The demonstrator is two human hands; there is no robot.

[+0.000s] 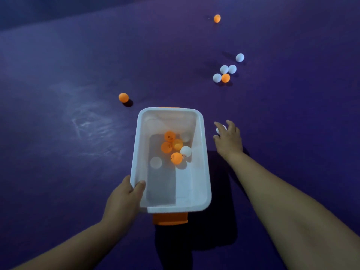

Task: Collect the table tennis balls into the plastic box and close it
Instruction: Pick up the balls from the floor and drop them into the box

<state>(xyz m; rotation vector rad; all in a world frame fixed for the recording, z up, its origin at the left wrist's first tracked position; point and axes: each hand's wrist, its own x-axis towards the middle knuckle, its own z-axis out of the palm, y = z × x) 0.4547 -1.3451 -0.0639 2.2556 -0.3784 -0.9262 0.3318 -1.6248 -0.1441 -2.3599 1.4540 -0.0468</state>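
Note:
A white plastic box (pixel 204 152) with orange latches stands open on the purple floor, and several orange and white balls (pixel 176 157) lie inside it. My left hand (pixel 124 197) grips the box's near left rim, thumb inside. Just right of the box, my right hand (pixel 228 138) curls its fingers around a white ball (pixel 218 130) on the floor. Loose balls remain on the floor: an orange one (pixel 123 97) beyond the box's left corner, a cluster of white and orange ones (pixel 225 74) at the far right, and a lone orange one (pixel 217 18) far back.
The purple floor (pixel 78 55) stretches all around, with a pale scuffed patch (pixel 91 121) left of the box. An orange latch (pixel 170 219) sticks out under the box's near end. No lid is in view.

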